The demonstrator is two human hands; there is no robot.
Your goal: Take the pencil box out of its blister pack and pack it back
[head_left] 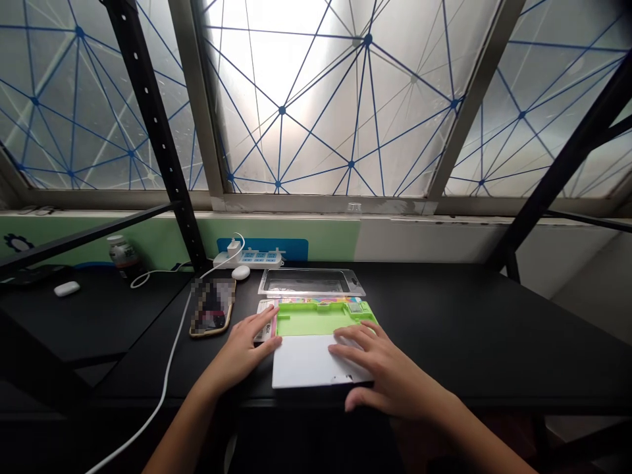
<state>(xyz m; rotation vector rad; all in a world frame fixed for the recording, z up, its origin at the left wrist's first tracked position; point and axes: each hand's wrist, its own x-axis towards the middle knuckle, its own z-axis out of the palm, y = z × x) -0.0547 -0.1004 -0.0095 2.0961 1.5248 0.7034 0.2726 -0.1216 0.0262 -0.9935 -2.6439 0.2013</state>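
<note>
A shallow light-green plastic case lies on the desk in front of me, with a smooth white panel along its near side. Dark specks show near the panel's lower right. Under the case, a colourful printed sheet peeks out at the left and top. My left hand rests its outstretched fingers at the left edge of the case and panel. Across the right part lies my right hand, fingers spread, thumb hanging past the near edge. A small pale piece sits in the case's upper right corner.
Behind the case is a clear plastic tray. To the left are a phone, a white cable, a white round-edged item and a power strip. A bottle stands further left. Black frame posts flank the black desk.
</note>
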